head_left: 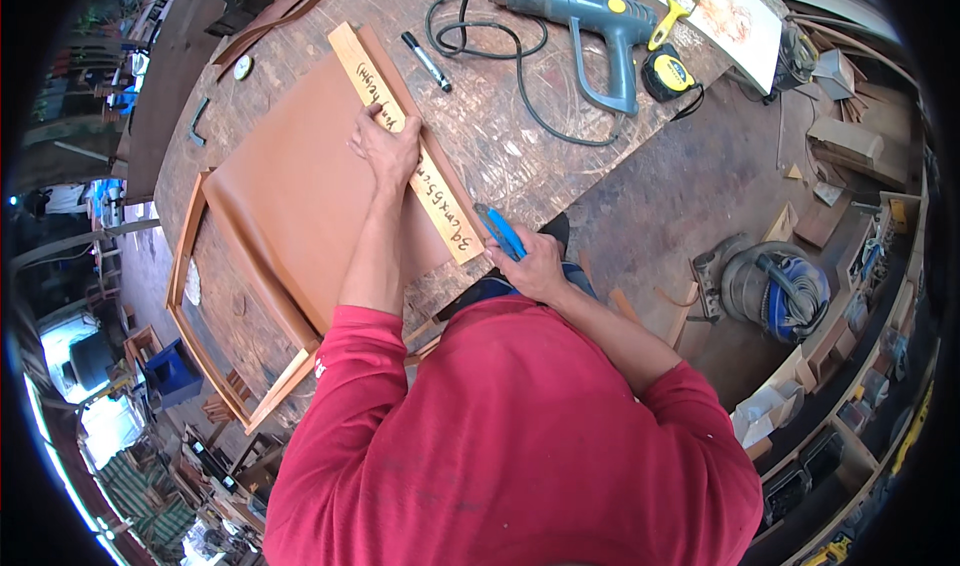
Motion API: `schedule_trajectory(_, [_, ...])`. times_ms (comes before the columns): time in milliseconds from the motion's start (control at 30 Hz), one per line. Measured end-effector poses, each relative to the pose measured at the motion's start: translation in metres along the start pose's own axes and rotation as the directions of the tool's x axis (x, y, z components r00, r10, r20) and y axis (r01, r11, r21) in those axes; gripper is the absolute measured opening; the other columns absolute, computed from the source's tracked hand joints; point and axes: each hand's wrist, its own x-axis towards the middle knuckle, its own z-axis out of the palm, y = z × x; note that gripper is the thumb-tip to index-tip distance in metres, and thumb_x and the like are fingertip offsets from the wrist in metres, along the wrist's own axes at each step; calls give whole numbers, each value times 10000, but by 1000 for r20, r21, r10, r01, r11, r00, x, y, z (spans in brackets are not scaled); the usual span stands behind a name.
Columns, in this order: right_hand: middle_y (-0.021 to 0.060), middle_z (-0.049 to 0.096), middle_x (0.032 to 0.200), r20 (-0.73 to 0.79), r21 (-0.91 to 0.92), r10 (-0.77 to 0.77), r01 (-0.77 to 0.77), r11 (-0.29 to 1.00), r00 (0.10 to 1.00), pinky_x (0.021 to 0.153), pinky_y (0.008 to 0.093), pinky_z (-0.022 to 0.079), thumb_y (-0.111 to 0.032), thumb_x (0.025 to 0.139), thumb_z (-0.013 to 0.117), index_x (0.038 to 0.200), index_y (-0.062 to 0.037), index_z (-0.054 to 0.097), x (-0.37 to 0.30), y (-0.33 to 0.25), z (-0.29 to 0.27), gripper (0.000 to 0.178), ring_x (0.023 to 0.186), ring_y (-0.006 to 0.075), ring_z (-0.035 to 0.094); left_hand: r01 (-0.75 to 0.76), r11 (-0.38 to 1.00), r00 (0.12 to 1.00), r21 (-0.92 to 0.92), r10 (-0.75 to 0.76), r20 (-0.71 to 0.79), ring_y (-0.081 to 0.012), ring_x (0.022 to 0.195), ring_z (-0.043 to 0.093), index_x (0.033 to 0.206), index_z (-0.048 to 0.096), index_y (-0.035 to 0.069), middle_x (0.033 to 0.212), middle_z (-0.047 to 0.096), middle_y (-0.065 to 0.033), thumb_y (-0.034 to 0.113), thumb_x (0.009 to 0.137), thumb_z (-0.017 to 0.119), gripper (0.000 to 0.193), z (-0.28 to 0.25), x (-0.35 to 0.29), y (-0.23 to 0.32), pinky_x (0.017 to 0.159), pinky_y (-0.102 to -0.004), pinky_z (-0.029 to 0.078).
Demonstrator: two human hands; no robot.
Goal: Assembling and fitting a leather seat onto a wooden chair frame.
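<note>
A sheet of brown leather (pixel 290 136) lies on the worn wooden table. Along its right side rests a pale wooden strip (pixel 437 206) with handwriting on it. My left hand (pixel 388 148) presses down on the strip, fingers spread over its left edge onto the leather. In my right hand (pixel 540 266) is a blue utility knife (pixel 505 232), its dark front end beside the strip's near end. A narrow band of leather shows to the right of the strip. Whether the blade touches the leather, I cannot tell.
A heat gun (pixel 600 26) with its cord, a black marker (pixel 425 61), a tape measure (pixel 668 74) and a yellow-handled brush (pixel 675 14) lie farther back. A wooden frame (pixel 182 276) stands at the table's left edge. A vacuum cleaner (pixel 780 286) is on the floor to the right.
</note>
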Motion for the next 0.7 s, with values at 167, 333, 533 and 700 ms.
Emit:
schedule_trajectory(167, [158,726,820,6,-5,6,-6,1000,1000,675,413,561,-243,905,762,953,-34,679,1,1,0,230,751,330,739,17,1000,1000,0,-17,6,-414,1244,483,1307,527,-36,1249,563,-279,341,753,769,713,2,1,-2,1116,-508,342])
schedule_trajectory(333, [158,730,834,8,11,12,-12,1000,1000,689,417,566,-244,900,766,951,-38,676,1,2,1,231,779,333,743,16,1000,1000,12,-16,3,-414,1239,493,1303,525,-38,1240,573,-276,346,757,770,712,2,1,-4,1113,-506,345])
schedule_trajectory(533, [165,719,824,35,-33,48,-47,998,998,681,424,553,-250,895,768,966,-44,681,3,3,0,234,768,338,735,60,996,998,-70,-59,22,-412,1233,501,1301,517,-51,1244,570,-290,324,736,785,729,-1,1,3,1114,-521,347])
schedule_trajectory(700, [170,709,807,39,2,29,-29,1000,999,669,427,542,-251,892,766,968,-45,683,4,4,-1,234,747,345,724,84,996,995,-5,-84,51,-431,1255,498,1315,492,-83,1245,571,-310,305,718,796,774,-3,2,11,1122,-511,364])
